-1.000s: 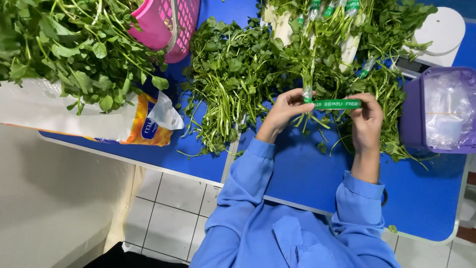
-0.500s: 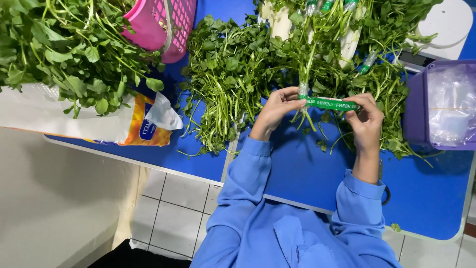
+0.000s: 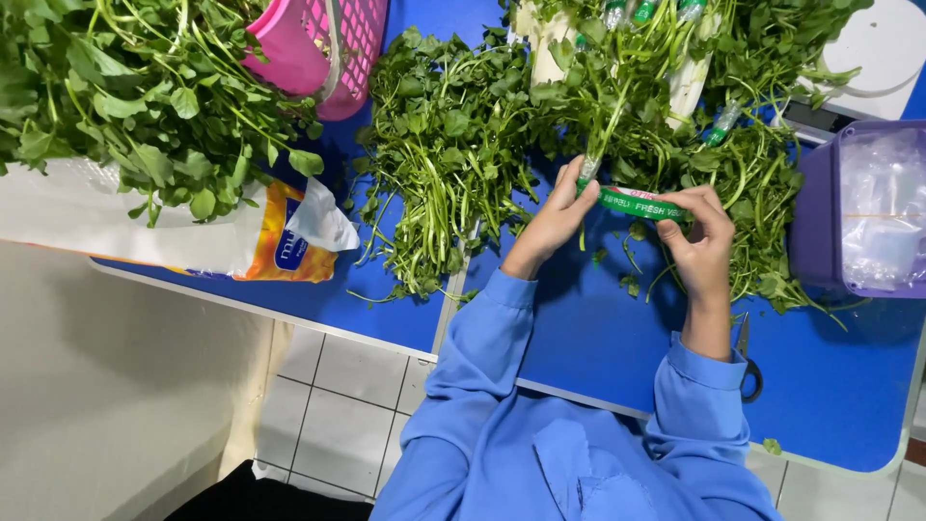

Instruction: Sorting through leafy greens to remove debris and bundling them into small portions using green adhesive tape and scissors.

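2 bare hands in blue sleeves are being held over a blue table (image 3: 598,338), and a green printed band (image 3: 639,203) is being stretched between them. The left end of the band is being pinched by the closed fingertips of the left hand (image 3: 558,217), right beside a thin green stem (image 3: 600,145) that is rising from that same pinch toward the pile above. The right end is being gripped by the curled fingers of the right hand (image 3: 702,241), with the thumb pressed along the band's underside. The band is being kept level, just above the table surface and right at the lower edge of a heap of leafy greens (image 3: 453,154) that is being spread across the upper half of the table. Several bunches already bound with green and white bands (image 3: 719,121) are being shown lying among the greens at the top. A pink plastic basket (image 3: 323,48) is being seen near the upper left, partly over the leaves. More greens (image 3: 125,87) are being piled at the far left over a white and orange plastic bag (image 3: 260,241). A purple container (image 3: 820,222) filled with clear plastic bags (image 3: 883,207) is being shown at the right edge, well apart from the left hand and near the right one. Scissors (image 3: 748,362) are being partly hidden behind the right forearm, resting on the table.
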